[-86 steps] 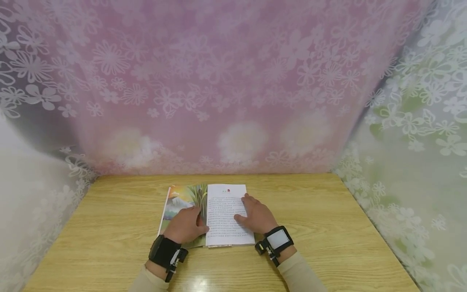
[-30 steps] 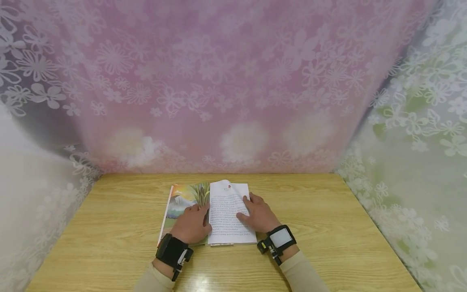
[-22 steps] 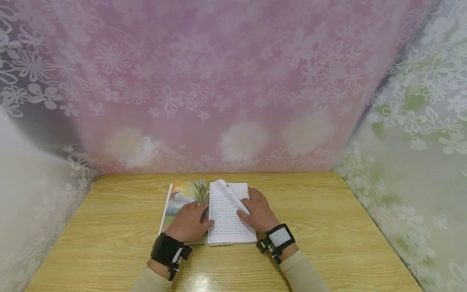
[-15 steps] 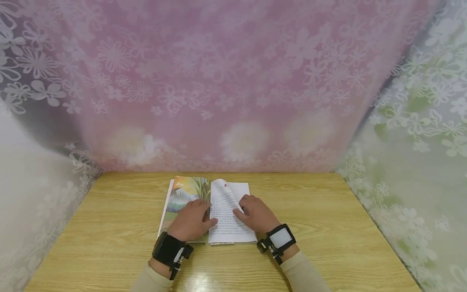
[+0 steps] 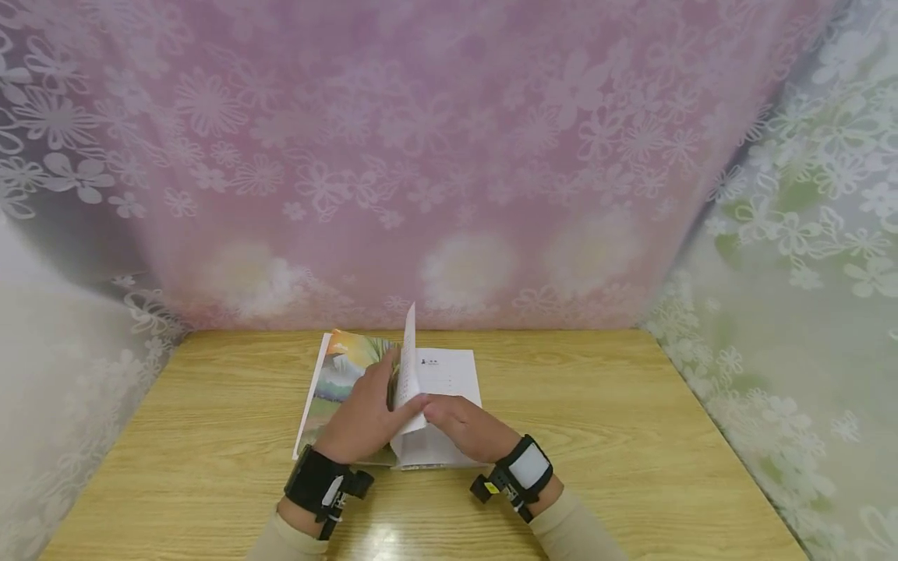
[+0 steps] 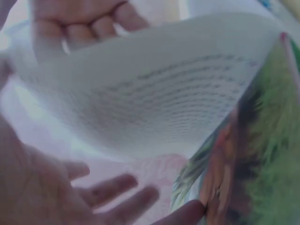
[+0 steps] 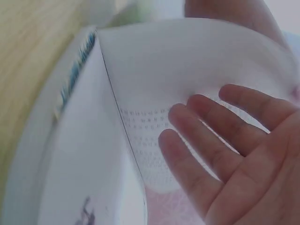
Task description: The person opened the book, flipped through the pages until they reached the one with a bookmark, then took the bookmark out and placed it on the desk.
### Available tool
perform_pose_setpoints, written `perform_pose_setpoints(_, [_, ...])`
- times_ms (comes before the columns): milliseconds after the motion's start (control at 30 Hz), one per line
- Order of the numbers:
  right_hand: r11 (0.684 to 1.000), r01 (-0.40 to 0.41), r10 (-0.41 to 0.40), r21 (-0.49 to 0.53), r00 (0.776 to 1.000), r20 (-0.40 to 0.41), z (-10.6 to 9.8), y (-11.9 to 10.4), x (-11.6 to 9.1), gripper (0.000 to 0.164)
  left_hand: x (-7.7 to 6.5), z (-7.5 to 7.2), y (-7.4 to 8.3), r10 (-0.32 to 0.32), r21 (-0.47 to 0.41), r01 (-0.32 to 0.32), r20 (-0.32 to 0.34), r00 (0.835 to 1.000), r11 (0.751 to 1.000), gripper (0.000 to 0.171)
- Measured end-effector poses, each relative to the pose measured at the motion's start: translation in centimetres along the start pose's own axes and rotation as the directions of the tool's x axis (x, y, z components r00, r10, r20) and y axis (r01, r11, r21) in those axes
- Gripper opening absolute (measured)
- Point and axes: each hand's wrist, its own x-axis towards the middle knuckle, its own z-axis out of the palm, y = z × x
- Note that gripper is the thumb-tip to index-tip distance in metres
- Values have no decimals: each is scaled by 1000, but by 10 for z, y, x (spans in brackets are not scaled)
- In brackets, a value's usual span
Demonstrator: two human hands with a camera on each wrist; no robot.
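Observation:
An open book lies on the table, with a painted landscape page point(image 5: 340, 393) on its left side and a white printed page point(image 5: 449, 378) on its right. Between them a single leaf point(image 5: 408, 358) stands nearly upright and curves at its lower edge. My right hand point(image 5: 470, 427) has its fingers extended against the leaf; in the right wrist view the straight fingers point(image 7: 201, 145) lie in front of its printed text. My left hand point(image 5: 361, 417) rests over the painted page, fingers spread, thumb reaching to the leaf's lower edge near the right fingertips.
The wooden table point(image 5: 603, 405) runs back to a pink floral curtain point(image 5: 533, 234). Pale floral curtains point(image 5: 807, 327) hang along the sides. Both wrists wear black straps with small cameras, the left one point(image 5: 326, 491) close to the book's front edge.
The leaf, curled at its top corner earlier, has risen from the right side to nearly upright. My right hand has moved left with it, uncovering the page below. The left thumb now meets the leaf.

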Motion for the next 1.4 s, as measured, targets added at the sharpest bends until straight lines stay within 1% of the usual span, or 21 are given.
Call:
perform_pose_setpoints(33, [1000,-15,16,-18,1000,11,2,-2,1,47,0,-3,-1,-6,9,7,-30,1000,1000,99])
perform_pose_setpoints(100, [999,-25,26,-41,999,23,8,0,4,46,0,-9,-1,-20,60,25,-89,996,998,102])
perform_pose_setpoints(167, [995,-58,60,-80,998,27,11,-1,5,45,0,-14,-3,-45,111,60,-129,991,992,99])
perform_pose_setpoints(233, [986,-77,81,-148,997,19,13,1,5,45,0,-16,-7,-58,169,85,-157,986,982,99])
perform_pose_setpoints(300, [961,-96,96,-260,995,-15,15,6,3,43,0,-14,-12,-68,229,105,-166,984,968,102])
perform_pose_setpoints(367, [916,-115,104,-384,993,-50,15,12,4,40,0,-12,-19,-62,299,111,-170,984,948,106])
perform_pose_setpoints(400, [883,-139,120,-448,990,-70,16,15,4,40,1,-11,-22,-51,339,107,-168,984,935,106])
perform_pose_setpoints(467, [821,-212,179,-530,977,-114,15,21,1,40,0,-7,-26,-20,414,83,-154,988,907,105])
perform_pose_setpoints(533, [753,-302,256,-585,953,-162,14,27,-2,44,0,-4,-30,6,468,53,-123,992,882,99])
perform_pose_setpoints(567, [722,-342,289,-602,939,-187,13,29,-4,46,0,-3,-31,20,484,31,-101,995,875,95])
perform_pose_setpoints(600, [696,-377,318,-611,925,-209,12,32,-5,48,0,-1,-33,34,491,6,-73,997,871,90])
perform_pose_setpoints(633, [686,-406,338,-603,913,-230,11,34,-6,49,0,0,-34,49,483,-20,-46,998,875,83])
perform_pose_setpoints(700, [681,-445,361,-581,895,-262,9,39,-7,53,-1,2,-35,59,447,-61,18,998,892,70])
perform_pose_setpoints(767, [689,-460,365,-560,888,-281,8,43,-9,56,-2,4,-34,54,393,-77,71,996,916,61])
perform_pose_setpoints(833, [689,-475,376,-548,880,-291,7,46,-9,59,-2,5,-34,16,348,-48,95,995,936,54])
perform_pose_setpoints(900, [681,-481,383,-552,876,-292,7,47,-9,61,-3,8,-34,-44,331,9,98,994,944,57])
perform_pose_setpoints(1000, [674,-480,379,-562,877,-295,5,47,-9,61,-3,14,-34,-106,361,71,79,991,930,75])
perform_pose_setpoints(1067, [682,-470,367,-560,883,-294,5,46,-9,61,-3,17,-34,-122,378,89,64,990,921,80])
perform_pose_setpoints(1133, [681,-469,365,-562,883,-294,5,46,-8,60,-3,19,-36,-122,392,92,53,991,915,80])
perform_pose_setpoints(1233, [681,-472,371,-560,882,-292,6,47,-8,61,-3,19,-37,-112,394,89,36,993,915,80])
perform_pose_setpoints(1400, [679,-477,373,-558,879,-296,6,49,-10,61,-1,20,-39,-105,393,78,47,993,916,81])
